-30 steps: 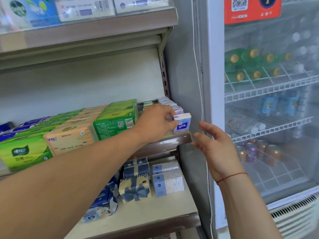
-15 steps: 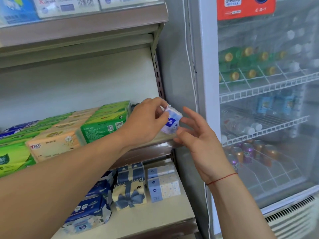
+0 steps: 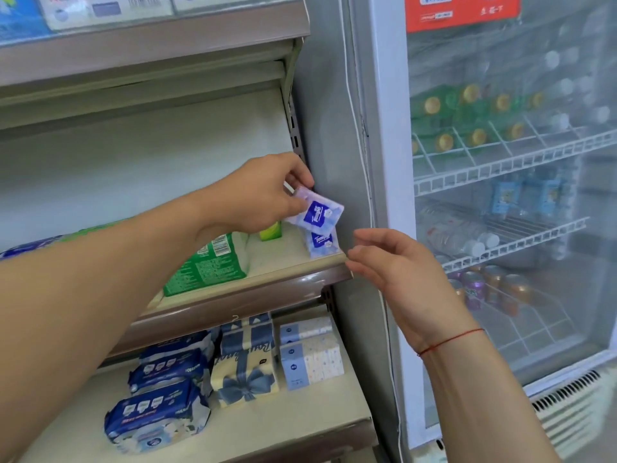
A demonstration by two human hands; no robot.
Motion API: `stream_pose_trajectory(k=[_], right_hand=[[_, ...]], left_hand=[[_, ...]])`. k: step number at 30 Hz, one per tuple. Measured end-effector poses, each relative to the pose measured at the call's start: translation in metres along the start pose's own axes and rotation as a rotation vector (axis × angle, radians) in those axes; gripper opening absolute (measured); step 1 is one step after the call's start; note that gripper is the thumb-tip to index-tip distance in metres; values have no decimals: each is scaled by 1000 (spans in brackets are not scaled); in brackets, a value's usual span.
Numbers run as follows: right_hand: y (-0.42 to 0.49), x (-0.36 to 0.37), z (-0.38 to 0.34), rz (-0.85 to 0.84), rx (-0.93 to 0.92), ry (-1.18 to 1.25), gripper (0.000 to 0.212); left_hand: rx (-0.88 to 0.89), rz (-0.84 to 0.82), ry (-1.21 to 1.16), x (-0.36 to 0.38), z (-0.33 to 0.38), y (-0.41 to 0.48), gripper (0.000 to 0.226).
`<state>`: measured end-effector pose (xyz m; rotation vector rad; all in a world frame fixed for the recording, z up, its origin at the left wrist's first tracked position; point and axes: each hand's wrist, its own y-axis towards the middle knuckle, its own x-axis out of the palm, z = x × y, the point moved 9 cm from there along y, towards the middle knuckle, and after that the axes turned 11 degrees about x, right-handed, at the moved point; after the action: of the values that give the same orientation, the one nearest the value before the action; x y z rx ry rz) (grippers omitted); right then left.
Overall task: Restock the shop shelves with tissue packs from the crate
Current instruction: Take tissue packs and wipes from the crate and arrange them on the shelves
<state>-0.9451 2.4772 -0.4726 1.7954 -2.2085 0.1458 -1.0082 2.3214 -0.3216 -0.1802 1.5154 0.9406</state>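
My left hand (image 3: 263,192) pinches a small blue-and-white pocket tissue pack (image 3: 317,211), tilted, above the right end of the middle shelf (image 3: 300,279). Right under it a second small blue pack (image 3: 321,242) stands upright at the shelf's right front corner. My right hand (image 3: 397,275) hovers open just right of the shelf edge, fingers loosely bent, touching no pack. A green tissue pack (image 3: 213,262) lies on the shelf under my left wrist. The crate is out of view.
The lower shelf (image 3: 300,422) holds blue wet-wipe packs (image 3: 157,416), a bow-printed tissue pack (image 3: 247,365) and a dotted box (image 3: 310,355). A glass-door drinks fridge (image 3: 500,195) stands close on the right. The top shelf (image 3: 160,35) hangs overhead.
My left hand lifted one pack up and tilted it, leaving a second pack standing at the shelf corner. My right hand drew back from the packs, down and to the right.
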Motion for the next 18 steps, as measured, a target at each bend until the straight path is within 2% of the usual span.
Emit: stream_pose_trajectory(k=[5,15,18], right_hand=[[-7,1,-2,-17,5,18,25],[-9,12,0,-50,16,-13,22],[-9,11,1,-40,23,1,22]], left_hand=[[85,-50,141,27,12,7,27],[154,-33,222,55,13,13,31],[150,-13,229,55,12,14,25]])
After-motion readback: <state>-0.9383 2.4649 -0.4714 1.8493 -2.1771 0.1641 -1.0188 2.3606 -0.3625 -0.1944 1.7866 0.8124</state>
